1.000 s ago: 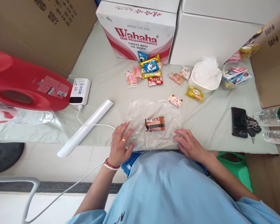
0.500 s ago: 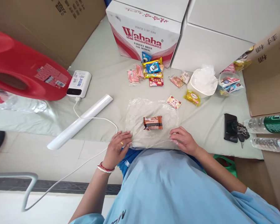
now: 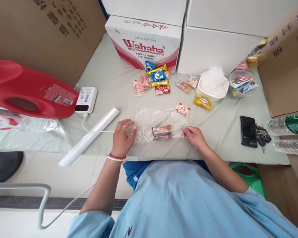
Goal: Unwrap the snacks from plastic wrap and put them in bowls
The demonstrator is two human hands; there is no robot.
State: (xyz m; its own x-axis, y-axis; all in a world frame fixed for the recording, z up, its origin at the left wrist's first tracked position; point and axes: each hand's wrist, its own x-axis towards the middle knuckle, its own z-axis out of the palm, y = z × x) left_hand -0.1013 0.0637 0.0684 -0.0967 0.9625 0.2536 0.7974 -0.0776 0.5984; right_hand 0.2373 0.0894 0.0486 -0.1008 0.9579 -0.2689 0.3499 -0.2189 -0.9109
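Snack pile (image 3: 155,81), white bowl (image 3: 212,86), phone (image 3: 247,131) beyond plastic wrap (image 3: 161,123) w/ both hands.

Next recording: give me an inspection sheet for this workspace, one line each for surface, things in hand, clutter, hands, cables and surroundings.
Surface: grey-green cloth over the table.
Things in hand: clear plastic sheet folded over a brown snack bar.
Clutter: snack pile, white bowl, film roll, phone, keys, two bottles.
Hands: left hand and right hand each grip a side edge of the sheet.
Cables: white cable from the power bank, off the table edge.
Surroundings: Wahaha box, cardboard boxes, red jug.
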